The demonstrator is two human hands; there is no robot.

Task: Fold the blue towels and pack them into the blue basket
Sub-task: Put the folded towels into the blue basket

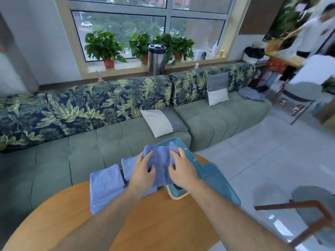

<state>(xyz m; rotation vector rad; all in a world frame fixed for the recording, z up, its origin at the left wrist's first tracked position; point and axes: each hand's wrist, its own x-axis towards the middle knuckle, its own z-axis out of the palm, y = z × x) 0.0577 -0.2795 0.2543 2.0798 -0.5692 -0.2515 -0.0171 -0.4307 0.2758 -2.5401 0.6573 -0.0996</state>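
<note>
Round wooden table [163, 223] before a green sofa [81, 153] — two cushions [159, 122] on it, potted plants [104, 46] along the windowsill [126, 67].

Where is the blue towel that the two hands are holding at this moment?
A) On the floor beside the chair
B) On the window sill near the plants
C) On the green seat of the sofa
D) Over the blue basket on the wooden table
D: the left hand and the right hand grip the blue towel over the opening of the blue basket, which stands on the table.
</note>
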